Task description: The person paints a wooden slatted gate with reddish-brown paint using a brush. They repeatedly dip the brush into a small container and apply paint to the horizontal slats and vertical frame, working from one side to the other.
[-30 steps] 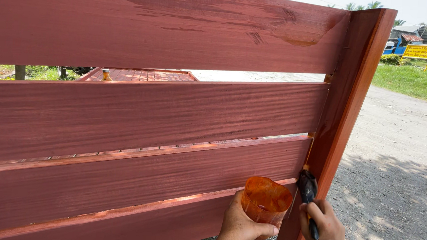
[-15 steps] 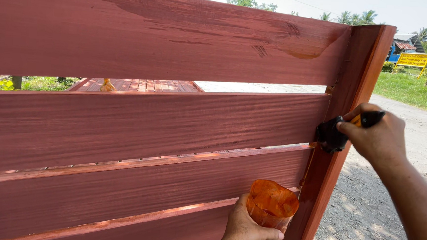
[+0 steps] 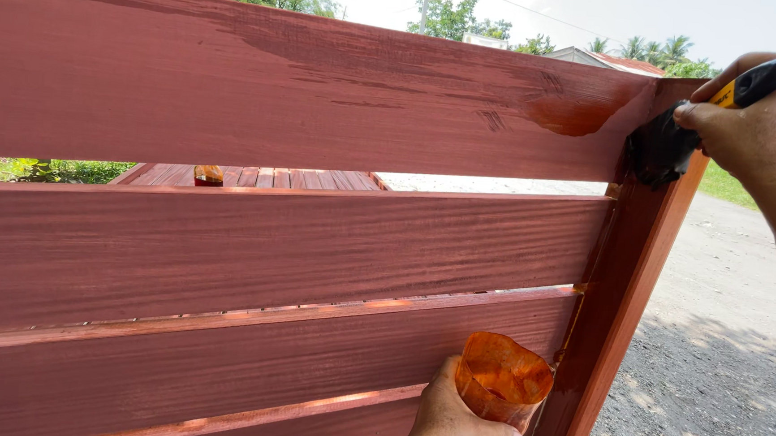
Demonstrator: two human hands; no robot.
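My left hand (image 3: 447,419) grips an orange, stain-smeared plastic cup (image 3: 502,378) low against the wooden fence (image 3: 296,248), next to its end post (image 3: 626,286). My right hand (image 3: 758,115) holds a paintbrush (image 3: 671,141) with a black and yellow handle; its dark bristles press on the top of the post where the upper plank meets it. The fence is made of wide horizontal planks coated in reddish-brown stain, with a wetter orange patch near the brush.
A gravel road (image 3: 729,373) runs to the right of the post. Behind the fence gap lies another stained wooden panel (image 3: 256,177) with a small container on it. Grass, trees and a roof stand in the distance.
My right hand has carried the brush from the bottom of the post up to its top. The left hand still holds the cup low by the post.
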